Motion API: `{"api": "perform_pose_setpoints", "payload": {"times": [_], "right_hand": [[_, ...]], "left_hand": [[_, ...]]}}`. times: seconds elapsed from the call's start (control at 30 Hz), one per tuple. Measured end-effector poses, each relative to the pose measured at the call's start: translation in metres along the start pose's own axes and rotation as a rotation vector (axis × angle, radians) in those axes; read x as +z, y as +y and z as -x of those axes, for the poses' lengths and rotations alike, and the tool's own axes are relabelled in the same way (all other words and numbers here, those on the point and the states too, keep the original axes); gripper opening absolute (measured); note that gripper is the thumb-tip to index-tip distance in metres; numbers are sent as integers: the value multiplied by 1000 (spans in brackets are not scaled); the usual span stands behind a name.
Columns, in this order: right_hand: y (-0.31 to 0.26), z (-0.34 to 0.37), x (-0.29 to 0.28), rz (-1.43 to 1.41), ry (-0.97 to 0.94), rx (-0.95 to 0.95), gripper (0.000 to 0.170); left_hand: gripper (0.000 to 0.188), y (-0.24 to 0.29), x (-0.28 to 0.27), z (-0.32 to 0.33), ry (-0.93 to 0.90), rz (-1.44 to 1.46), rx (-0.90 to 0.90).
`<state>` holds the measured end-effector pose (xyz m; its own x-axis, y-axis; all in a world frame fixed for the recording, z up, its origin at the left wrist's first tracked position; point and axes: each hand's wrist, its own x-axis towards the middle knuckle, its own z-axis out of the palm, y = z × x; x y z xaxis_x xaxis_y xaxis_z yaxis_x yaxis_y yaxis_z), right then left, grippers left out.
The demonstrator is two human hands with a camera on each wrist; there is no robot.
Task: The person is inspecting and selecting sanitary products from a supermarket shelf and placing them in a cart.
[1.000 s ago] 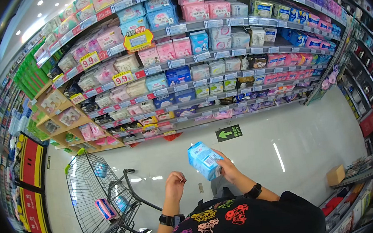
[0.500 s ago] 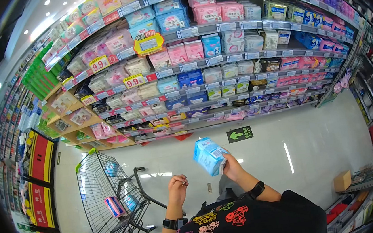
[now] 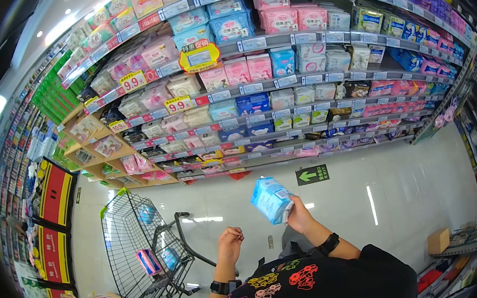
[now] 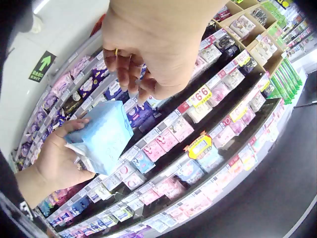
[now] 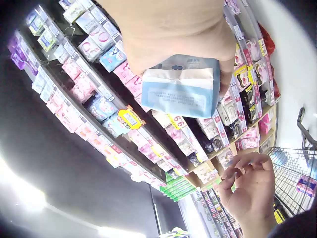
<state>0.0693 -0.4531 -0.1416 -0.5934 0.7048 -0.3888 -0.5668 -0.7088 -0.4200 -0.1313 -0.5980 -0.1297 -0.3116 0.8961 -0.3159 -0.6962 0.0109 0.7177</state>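
A light blue packet (image 3: 271, 200) is gripped at its right side by my right hand (image 3: 301, 216), in front of my body. In the left wrist view the right hand (image 4: 54, 163) has thumb and fingers on opposite sides of the blue packet (image 4: 103, 136). The packet (image 5: 181, 85) shows its end with a pale strip in the right wrist view. My left hand (image 3: 229, 246) is raised to the left of the packet, apart from it, its fingers loosely curled and holding nothing; it also shows in the right wrist view (image 5: 251, 191).
A wire shopping cart (image 3: 138, 245) at the left holds a pink-and-blue pack (image 3: 148, 262) and several blue packs. Long shelves (image 3: 278, 83) of packaged goods stand ahead. A green exit sign (image 3: 313, 174) lies on the floor. A cardboard box (image 3: 438, 241) sits at the right.
The blue packet has turned in the right hand, its barcode side less toward the head camera. The head view has shifted, so shelves and cart appear further right. The left hand remains empty.
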Motion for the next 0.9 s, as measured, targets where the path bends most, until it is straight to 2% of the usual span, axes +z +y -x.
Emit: {"api": "perform_pose_setpoints", "payload": {"times": [0.17,0.33,0.43,0.53,0.67,0.77,0.83,0.9], "right_hand": [[-20,-10,14,-130,11,50,46],[-32,-25,-4,-186,49,31,46],[-40,-27,0,-170,78,13,46],[-49,-38,-3,-155,80,27,46],[-67,-67,1,-160,152,77,44],[-86,-101,6,-130,127,-36,42],[-102,-127,5,-38,218,-136,43],[-118,-149,2,92,243,-270,46]], "left_hand": [[9,-1,-2,-21,-24,32,5],[10,-4,11,-42,-22,-16,17],[10,-8,10,-54,-75,-32,21],[8,-11,7,-73,-195,77,-16],[8,-1,23,-111,-245,18,19],[10,6,41,-150,-285,-116,87],[12,11,59,-176,-295,-177,98],[14,12,72,-204,-313,-134,43]]}}
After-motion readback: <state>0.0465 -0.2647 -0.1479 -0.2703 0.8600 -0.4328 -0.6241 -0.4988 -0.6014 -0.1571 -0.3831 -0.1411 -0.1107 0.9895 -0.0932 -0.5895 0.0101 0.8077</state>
